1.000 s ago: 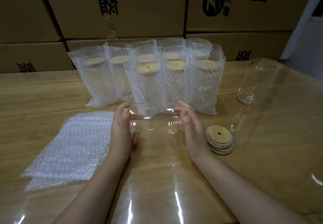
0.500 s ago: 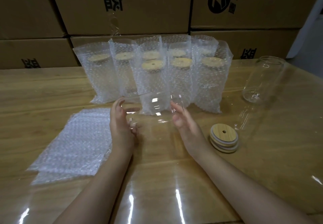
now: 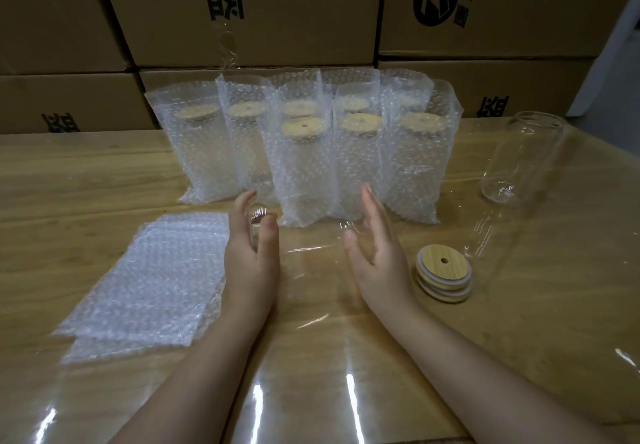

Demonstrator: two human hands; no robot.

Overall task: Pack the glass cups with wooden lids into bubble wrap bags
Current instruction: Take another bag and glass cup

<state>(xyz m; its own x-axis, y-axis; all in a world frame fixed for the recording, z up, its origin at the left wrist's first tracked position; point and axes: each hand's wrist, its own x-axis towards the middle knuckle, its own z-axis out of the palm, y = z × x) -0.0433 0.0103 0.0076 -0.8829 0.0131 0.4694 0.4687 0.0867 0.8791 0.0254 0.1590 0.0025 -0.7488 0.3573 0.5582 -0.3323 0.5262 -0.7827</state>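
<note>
Cups (image 3: 304, 166) already bagged stand in rows at the far side of the table (image 3: 86, 173), with flat bags (image 3: 145, 281) piled on the left. A bare cup (image 3: 523, 159) waits on the right. A clear cup (image 3: 311, 239), only faintly visible, seems pressed sideways between the left hand (image 3: 249, 256) and right hand (image 3: 377, 260), whose fingers are straight. It probably needs one of the lids (image 3: 443, 270) next, then a bag.

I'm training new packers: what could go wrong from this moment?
1. The clear glass cup between the left hand and right hand seems held only by flat palms; it could slip onto the table.
2. The stacked wooden lids lie close beside the right wrist; a sideways move might scatter them.
3. The bare cup at the right stands unwrapped and might be knocked over.
</note>
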